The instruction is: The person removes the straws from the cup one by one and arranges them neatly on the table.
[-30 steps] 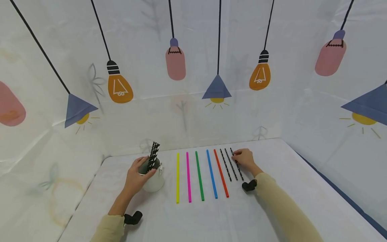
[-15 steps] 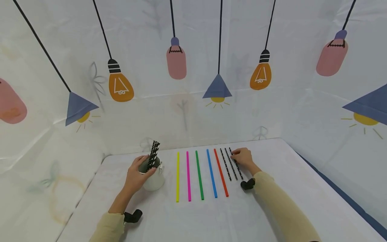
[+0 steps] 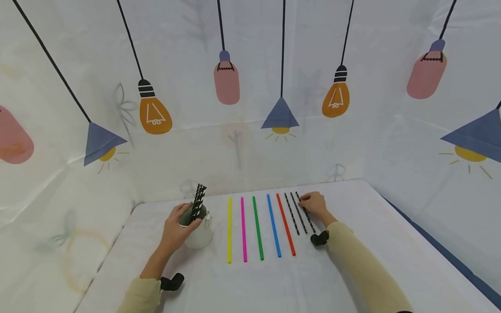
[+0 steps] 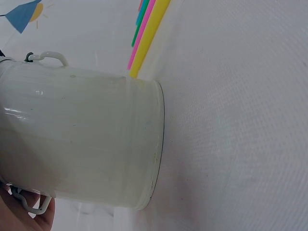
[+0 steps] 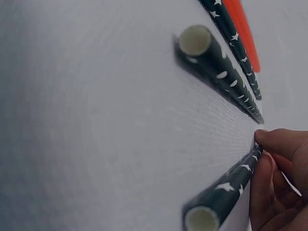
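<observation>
My left hand (image 3: 175, 228) grips the rim of a whitish metal pot (image 3: 198, 238), which has small side handles (image 4: 52, 56). Several black straws with white patterns (image 3: 197, 206) stand upright in a bunch inside it, leaning slightly right. My right hand (image 3: 316, 205) pinches a black star-patterned straw (image 5: 226, 190) between thumb and fingers near its far end. That straw is the rightmost of a row on the table. Left of it lie two more black patterned straws, a middle one (image 3: 299, 213) and another (image 3: 292, 214).
Coloured straws lie side by side between the hands: yellow (image 3: 229, 230), pink (image 3: 244, 230), green (image 3: 258, 228), blue (image 3: 274, 226) and red (image 3: 286, 224). A white cloth covers the table (image 3: 242, 287). Behind it hangs a white backdrop (image 3: 250, 152) printed with lamps.
My right hand has shifted slightly left, and the far end of the rightmost black straw has moved a little left with it. My left hand and the pot stay in place.
</observation>
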Tool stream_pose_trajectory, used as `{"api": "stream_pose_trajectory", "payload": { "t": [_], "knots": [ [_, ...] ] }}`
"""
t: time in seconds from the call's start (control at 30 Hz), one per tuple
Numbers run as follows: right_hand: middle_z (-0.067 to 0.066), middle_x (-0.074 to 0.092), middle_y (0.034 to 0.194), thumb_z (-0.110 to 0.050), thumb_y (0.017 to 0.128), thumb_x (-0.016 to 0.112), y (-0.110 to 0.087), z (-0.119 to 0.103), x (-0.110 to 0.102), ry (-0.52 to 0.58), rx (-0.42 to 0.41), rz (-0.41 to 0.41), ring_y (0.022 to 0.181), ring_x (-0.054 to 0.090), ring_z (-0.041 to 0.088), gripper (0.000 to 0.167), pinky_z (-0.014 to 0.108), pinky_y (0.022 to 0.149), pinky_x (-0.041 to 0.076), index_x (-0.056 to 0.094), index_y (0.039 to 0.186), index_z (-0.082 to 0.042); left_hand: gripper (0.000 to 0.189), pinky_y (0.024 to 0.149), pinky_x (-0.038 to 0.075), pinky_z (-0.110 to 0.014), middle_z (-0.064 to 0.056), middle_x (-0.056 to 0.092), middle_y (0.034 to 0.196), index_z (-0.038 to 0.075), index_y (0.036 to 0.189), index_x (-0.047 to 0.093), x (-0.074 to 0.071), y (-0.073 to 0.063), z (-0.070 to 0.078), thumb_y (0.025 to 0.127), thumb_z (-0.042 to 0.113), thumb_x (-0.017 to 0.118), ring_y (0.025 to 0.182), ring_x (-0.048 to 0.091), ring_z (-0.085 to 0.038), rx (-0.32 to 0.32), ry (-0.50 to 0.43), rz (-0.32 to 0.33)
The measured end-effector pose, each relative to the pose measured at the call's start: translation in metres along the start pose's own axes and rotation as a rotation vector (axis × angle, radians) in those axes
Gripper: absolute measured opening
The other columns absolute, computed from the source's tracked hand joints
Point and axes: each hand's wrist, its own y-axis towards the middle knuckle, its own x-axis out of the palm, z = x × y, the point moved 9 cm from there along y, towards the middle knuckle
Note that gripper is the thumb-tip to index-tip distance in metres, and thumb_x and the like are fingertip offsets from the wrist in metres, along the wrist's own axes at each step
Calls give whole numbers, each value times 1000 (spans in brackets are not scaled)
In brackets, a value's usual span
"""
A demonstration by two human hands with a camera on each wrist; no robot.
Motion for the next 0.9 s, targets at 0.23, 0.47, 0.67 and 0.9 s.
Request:
{"api": "stream_pose_trajectory", "payload": {
  "t": [0.23,0.47,0.67,0.9],
  "knots": [
    [16,70,94,-12,85,74,-1,0,-2,8,11,9,59,62,15,28,28,55,52,71,108,3,70,100,33,-63,-14,47,136,2,139,52,0,1,-1,82,32,80,127,42,-37,-2,-5,5],
    [18,70,99,-14,84,74,-3,4,1,20,40,-1,61,63,15,30,29,57,52,71,109,2,70,100,33,-63,-14,47,137,2,139,51,0,-1,0,82,32,80,128,42,-37,0,-11,3],
    [19,69,98,-15,84,74,-3,6,2,37,38,-3,64,63,16,31,30,58,52,71,109,3,71,100,33,-63,-14,47,137,2,139,51,1,-2,0,82,32,80,128,42,-37,0,-3,-1],
    [18,69,101,-15,85,74,-3,6,1,58,42,-4,66,62,16,32,29,59,52,70,111,3,71,101,33,-63,-14,47,137,2,139,51,2,-1,1,81,32,80,128,41,-37,1,2,0]
  ]
}}
